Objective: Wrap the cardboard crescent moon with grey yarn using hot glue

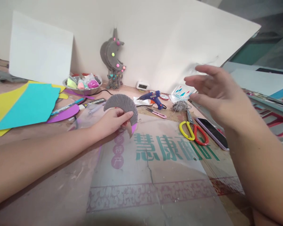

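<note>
My left hand (pixel 115 121) grips a crescent moon wound with grey yarn (pixel 121 103), its thumb pressed on the front. The wrapping covers most of the crescent, and bare purple shows at its lower right tip. Raised to the right, my right hand (pixel 209 89) has its fingers apart, and I see nothing held in it. Below and left of that hand lies a ball of grey yarn (pixel 180 106). Scissors with one yellow and one red handle (pixel 194 133) rest near the ball, beside a phone (pixel 212 133).
A blue glue gun (pixel 153 99), a pink utility knife (pixel 157 113) and a small clock (pixel 142 85) sit towards the wall. A finished grey moon ornament (pixel 113 56) hangs there. On the left are a bowl of coloured packets (pixel 83 90) and a turquoise sheet (pixel 30 105). Printed plastic (pixel 151 172) covers the tabletop.
</note>
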### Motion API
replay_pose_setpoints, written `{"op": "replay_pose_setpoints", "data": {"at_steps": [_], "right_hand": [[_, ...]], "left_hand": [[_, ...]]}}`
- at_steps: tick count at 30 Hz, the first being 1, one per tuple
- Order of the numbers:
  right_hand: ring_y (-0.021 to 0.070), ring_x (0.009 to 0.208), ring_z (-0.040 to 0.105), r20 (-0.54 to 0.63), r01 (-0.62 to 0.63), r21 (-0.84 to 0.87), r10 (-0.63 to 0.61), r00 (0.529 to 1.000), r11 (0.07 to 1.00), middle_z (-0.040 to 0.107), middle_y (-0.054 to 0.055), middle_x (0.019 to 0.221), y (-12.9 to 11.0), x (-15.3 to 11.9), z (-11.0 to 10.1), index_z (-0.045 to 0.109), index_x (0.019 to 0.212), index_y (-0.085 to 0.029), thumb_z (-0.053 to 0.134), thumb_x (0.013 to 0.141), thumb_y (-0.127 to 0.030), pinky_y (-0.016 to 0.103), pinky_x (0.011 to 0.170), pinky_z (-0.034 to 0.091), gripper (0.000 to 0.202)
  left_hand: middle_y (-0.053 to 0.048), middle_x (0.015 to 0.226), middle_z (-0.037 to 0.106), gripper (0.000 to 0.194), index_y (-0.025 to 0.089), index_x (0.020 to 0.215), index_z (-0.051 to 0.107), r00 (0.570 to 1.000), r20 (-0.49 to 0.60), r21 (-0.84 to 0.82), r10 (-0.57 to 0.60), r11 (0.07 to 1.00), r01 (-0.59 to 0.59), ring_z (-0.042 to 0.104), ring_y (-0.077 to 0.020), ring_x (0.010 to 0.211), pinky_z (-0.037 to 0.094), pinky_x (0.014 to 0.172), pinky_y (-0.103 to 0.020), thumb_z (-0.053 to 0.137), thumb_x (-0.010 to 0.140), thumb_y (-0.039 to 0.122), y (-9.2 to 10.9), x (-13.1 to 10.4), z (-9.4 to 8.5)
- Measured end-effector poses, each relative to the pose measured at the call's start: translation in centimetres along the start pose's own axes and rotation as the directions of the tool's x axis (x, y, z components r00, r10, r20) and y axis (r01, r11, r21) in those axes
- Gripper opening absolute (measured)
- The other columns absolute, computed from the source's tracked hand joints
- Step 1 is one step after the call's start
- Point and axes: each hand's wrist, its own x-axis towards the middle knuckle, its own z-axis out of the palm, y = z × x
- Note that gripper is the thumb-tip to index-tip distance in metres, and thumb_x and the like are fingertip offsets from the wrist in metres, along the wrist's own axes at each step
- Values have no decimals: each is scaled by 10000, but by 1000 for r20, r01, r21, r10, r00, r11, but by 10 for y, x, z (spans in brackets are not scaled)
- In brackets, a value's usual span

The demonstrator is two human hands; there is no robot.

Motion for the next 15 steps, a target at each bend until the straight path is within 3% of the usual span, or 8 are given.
{"op": "replay_pose_setpoints", "data": {"at_steps": [1, 4, 8, 12, 15], "right_hand": [[138, 953, 597, 25, -12, -23, 12, 1000, 1000, 659, 45, 961, -2, -2, 3, 519, 1207, -245, 684, 724, -133, 306, 794, 444, 522], [119, 665, 616, 20, -56, -120, 59, 998, 991, 589, -9, 604, -8, -7, 11, 600, 1107, -185, 586, 827, -202, 286, 659, 462, 281], [117, 676, 616, 64, -46, -101, 53, 997, 994, 625, 24, 858, -13, -10, 17, 575, 1139, -228, 626, 786, -207, 260, 607, 471, 357], [93, 463, 456, 73, -116, -206, 133, 988, 972, 519, -28, 546, -14, -14, 29, 659, 941, -197, 581, 824, -359, 239, 453, 340, 215], [100, 507, 417, 103, -105, -212, 129, 986, 972, 500, -10, 560, -8, -20, 43, 678, 766, -185, 578, 824, -373, 252, 492, 309, 221]], "left_hand": [[-38, 587, 614, 445, 171, 563, 536, 1000, 0, 14, 8, 1000, -8, 538, -133, 529, 386, 487, -236, 423, 817, 518, -1, 0, 0], [-41, 609, 623, 454, 169, 570, 542, 999, 7, 29, 33, 999, -34, 547, -137, 547, 383, 489, -234, 417, 821, 526, -3, 1, 0], [-37, 607, 612, 459, 171, 572, 545, 999, 9, 32, 34, 999, -34, 544, -141, 562, 379, 493, -234, 415, 822, 534, -4, 1, -1], [-31, 598, 602, 468, 171, 566, 544, 998, -4, 57, 60, 997, -60, 544, -139, 568, 388, 511, -235, 410, 826, 537, -4, 1, -1], [-29, 588, 601, 468, 172, 574, 536, 999, -3, 55, 54, 997, -53, 539, -138, 557, 385, 505, -233, 404, 827, 543, -3, 1, -1]]}}
